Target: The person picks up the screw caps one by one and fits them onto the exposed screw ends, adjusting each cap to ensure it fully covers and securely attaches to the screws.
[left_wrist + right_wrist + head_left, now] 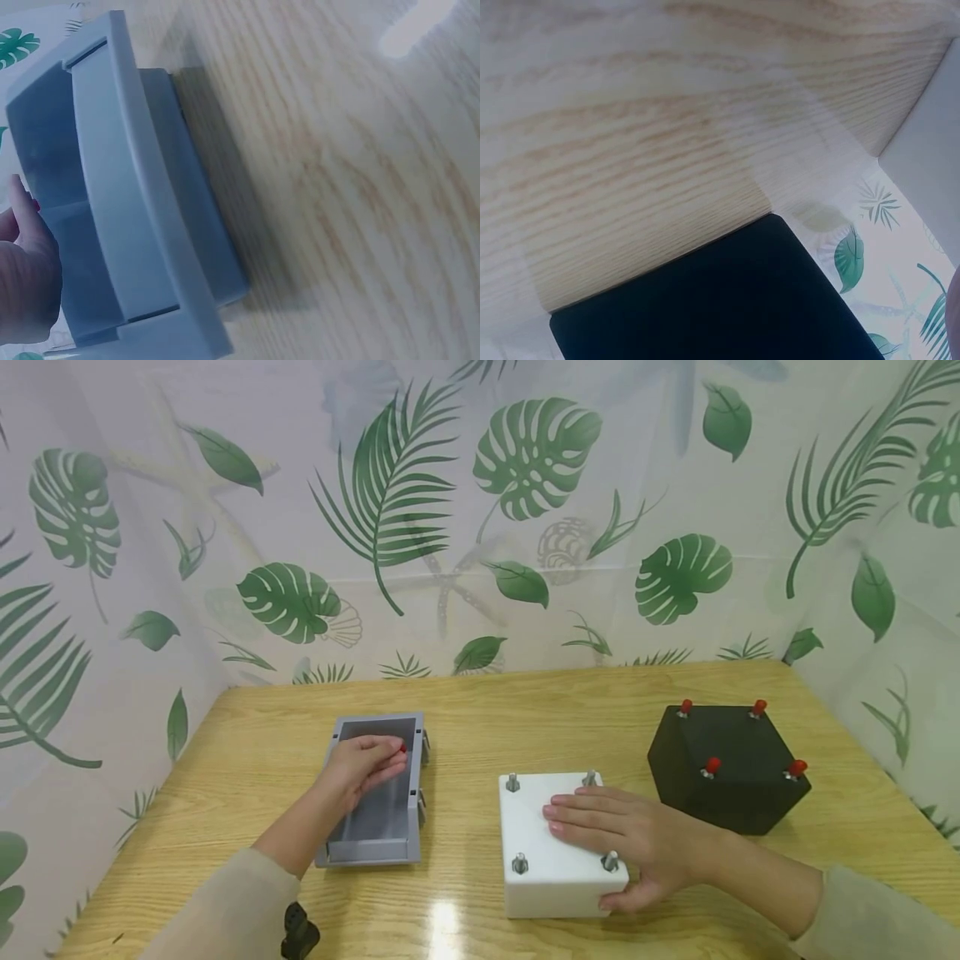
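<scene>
A small red cap [402,748] shows at the fingertips of my left hand [363,768], pinched between thumb and finger above the grey bin [369,850]. In the left wrist view that hand [30,277] is at the left edge, over the bin's open top. My right hand [637,839] rests with straight fingers on top of the white block [551,897], its thumb against the near right corner. Metal bolts with nuts stand at the block's corners, such as the near left bolt [520,862]. One far bolt is partly hidden by the fingers.
A black block [727,768] with red-capped bolts, one red cap [712,765] at each top corner, stands right of the white block. A small black object [298,933] lies by my left sleeve. Leaf-patterned cloth [450,527] walls in the wooden table [465,827].
</scene>
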